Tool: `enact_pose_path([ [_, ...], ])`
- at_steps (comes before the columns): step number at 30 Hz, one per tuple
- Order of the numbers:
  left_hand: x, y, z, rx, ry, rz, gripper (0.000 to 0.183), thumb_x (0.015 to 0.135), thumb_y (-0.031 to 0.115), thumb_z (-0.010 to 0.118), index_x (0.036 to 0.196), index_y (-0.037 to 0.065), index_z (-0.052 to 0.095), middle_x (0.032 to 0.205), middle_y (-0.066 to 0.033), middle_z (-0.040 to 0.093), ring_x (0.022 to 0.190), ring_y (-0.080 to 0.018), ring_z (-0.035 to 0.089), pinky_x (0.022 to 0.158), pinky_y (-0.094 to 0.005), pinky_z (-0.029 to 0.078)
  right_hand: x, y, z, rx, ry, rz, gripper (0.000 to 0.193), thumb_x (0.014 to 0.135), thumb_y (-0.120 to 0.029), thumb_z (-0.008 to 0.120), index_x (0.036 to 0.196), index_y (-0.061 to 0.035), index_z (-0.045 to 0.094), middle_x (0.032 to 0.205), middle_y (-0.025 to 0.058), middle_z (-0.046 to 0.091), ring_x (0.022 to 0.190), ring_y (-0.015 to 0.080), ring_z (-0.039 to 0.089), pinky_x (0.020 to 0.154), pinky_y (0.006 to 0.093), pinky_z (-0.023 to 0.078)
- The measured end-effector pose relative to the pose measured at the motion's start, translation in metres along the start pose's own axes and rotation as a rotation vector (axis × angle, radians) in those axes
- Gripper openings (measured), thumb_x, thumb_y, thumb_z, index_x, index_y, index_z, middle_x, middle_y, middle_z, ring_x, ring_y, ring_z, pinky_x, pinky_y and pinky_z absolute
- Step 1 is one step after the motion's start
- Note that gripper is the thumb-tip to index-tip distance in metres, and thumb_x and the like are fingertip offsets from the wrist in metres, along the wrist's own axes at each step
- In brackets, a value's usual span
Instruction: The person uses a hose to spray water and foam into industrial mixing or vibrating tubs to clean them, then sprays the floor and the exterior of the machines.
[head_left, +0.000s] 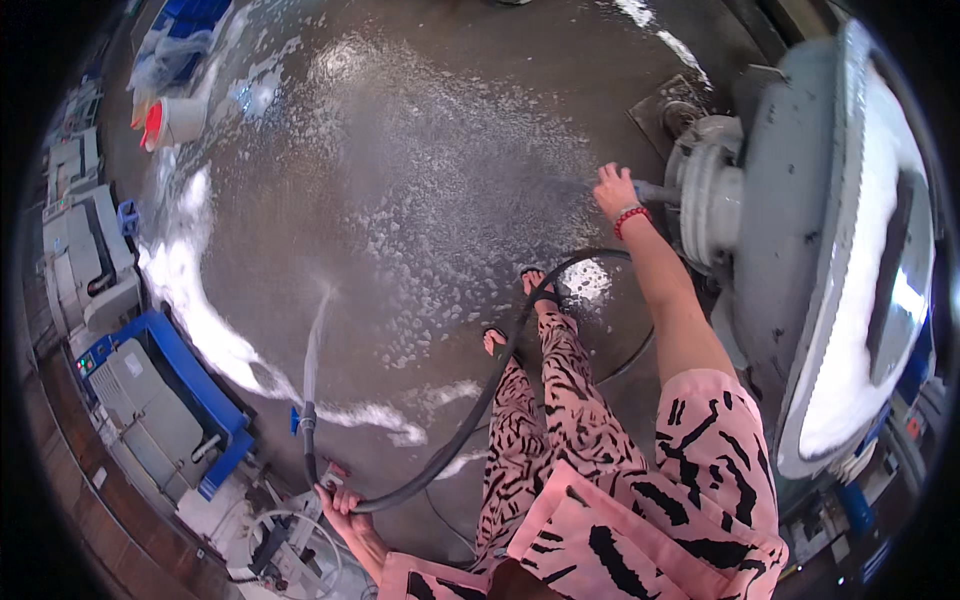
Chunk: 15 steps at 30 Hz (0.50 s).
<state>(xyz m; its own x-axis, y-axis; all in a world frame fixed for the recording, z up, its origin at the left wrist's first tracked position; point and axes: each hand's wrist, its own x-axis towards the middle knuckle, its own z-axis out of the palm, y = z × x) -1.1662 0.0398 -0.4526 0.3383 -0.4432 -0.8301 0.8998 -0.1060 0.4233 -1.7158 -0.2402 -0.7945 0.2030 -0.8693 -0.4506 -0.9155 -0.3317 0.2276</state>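
My left hand [345, 505], at the lower left, is closed around a black hose [440, 455]. The hose ends in a nozzle with a blue valve lever [295, 420], and a stream of water [315, 345] shoots from it onto the wet floor. My right hand [612, 192], with a red bead bracelet at the wrist, is curled at the end of a short grey pipe [657, 193]. That pipe sticks out of a large round grey machine [785, 240] on the right. Blurred spray shows left of my fingers, and some of them are hidden.
Foam [205, 300] and water cover the brown-grey floor [270, 220]. A white bucket [182, 120] with red stands at the upper left, near a blue bin [185, 40]. Blue-and-grey machines [150, 420] line the left. The hose loops across by my sandalled feet [538, 285].
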Motion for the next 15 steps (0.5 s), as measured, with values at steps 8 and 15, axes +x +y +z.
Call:
enact_pose_path([
  [8,-0.007,-0.023,0.015,0.036,0.154,0.097,0.032,0.091,0.033,0.046,0.074,0.006,0.052,0.047,0.0058,0.027,0.037,-0.0042,0.023,0.038,-0.0216,0.021,0.037,-0.008,0.062,-0.174,-0.365,0.046,0.028,0.086,-0.019,0.042,0.104,-0.0083,0.060,0.103,0.0107,0.057,0.095,0.0324,0.053,0.067,0.0590,0.040],
  [15,0.005,-0.030,0.021,0.159,0.235,0.153,0.036,0.090,0.037,0.044,0.073,0.007,0.051,0.042,0.0051,0.025,0.034,-0.0052,0.022,0.037,-0.0230,0.023,0.058,-0.012,0.092,-0.181,-0.448,0.115,0.031,0.083,-0.020,0.044,0.109,-0.0070,0.056,0.103,0.0157,0.055,0.090,0.0371,0.054,0.056,0.0622,0.044],
])
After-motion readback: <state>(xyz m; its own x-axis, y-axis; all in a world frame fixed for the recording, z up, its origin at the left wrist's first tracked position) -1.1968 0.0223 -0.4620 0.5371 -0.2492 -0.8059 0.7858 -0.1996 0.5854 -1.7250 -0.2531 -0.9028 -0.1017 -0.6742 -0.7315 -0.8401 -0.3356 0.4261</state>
